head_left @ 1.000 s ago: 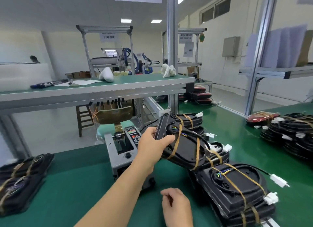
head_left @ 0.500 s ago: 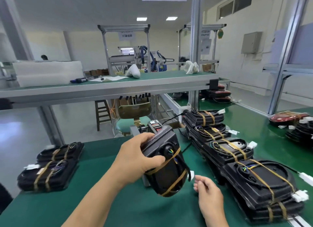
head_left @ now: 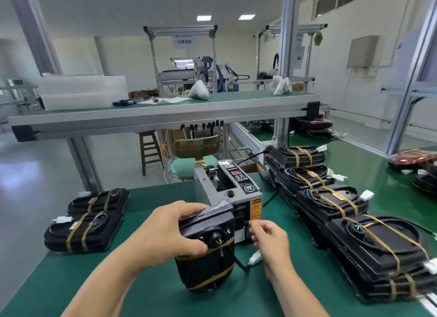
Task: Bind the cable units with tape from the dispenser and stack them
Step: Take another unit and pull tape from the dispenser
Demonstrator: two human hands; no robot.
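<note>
I am gripping a black plastic cable unit (head_left: 208, 257) with my left grip (head_left: 170, 231), fingers curled over its top edge and thumb on its face. I am standing it on edge on the green-matted table (head_left: 142, 295), just in front of the grey box-shaped tape dispenser (head_left: 233, 193). My right grip (head_left: 272, 241) is reaching to the dispenser's outlet with thumb and forefinger pinched together. I cannot tell whether a strip of tape is between them, since none is showing clearly. The unit's white plug (head_left: 255, 258) is dangling just beside that grip.

Much of the task is looking done. Tan bands are already crossing this unit's lower half. A pile of two bound black units (head_left: 87, 224) is lying to my left, and a long row of bound black units (head_left: 354, 234), stacked in layers, is running along my right. What is remaining, I think, is a further band on this unit and then placing it on a stack.

For room, bare mat is lying open between the left pile and the unit, and along the near table edge in front of me. The row on the right is sitting near my right grip, so I am expecting little sideways slack there. The dispenser is blocking the way forward, and the table's far edge is falling just behind the left pile.
</note>
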